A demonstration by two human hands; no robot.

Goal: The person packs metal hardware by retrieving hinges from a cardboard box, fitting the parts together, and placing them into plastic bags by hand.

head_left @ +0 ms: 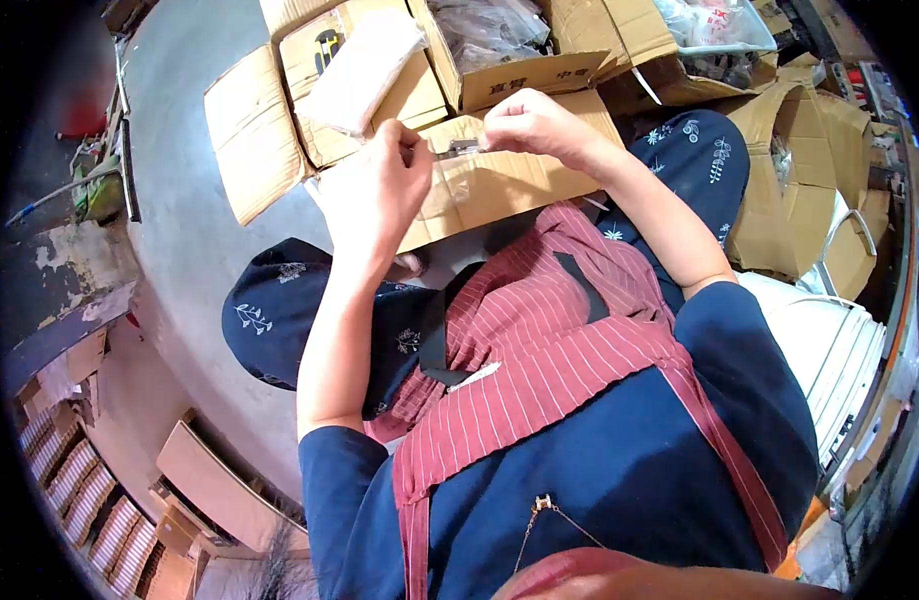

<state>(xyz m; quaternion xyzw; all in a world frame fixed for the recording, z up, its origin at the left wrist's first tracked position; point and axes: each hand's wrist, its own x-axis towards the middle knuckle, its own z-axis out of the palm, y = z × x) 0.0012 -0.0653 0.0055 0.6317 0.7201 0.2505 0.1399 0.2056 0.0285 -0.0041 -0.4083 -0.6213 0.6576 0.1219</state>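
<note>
Between my two hands, above an open cardboard box flap (519,185), is a small dark metallic part (463,147). My left hand (384,185) is closed, its fingertips pinched at the part's left end. On the right, my right hand (539,128) is also closed, with its fingers curled at the part's other end. What the part is cannot be made out. A stack of clear plastic bags (364,75) lies on the cardboard just beyond my left hand.
An open carton (534,80) of plastic-wrapped pieces stands ahead. A white tray (744,45) with bagged items is at the upper right, above more open cartons (779,220). White stacked material (814,345) lies to the right. Grey floor (179,120) shows at left.
</note>
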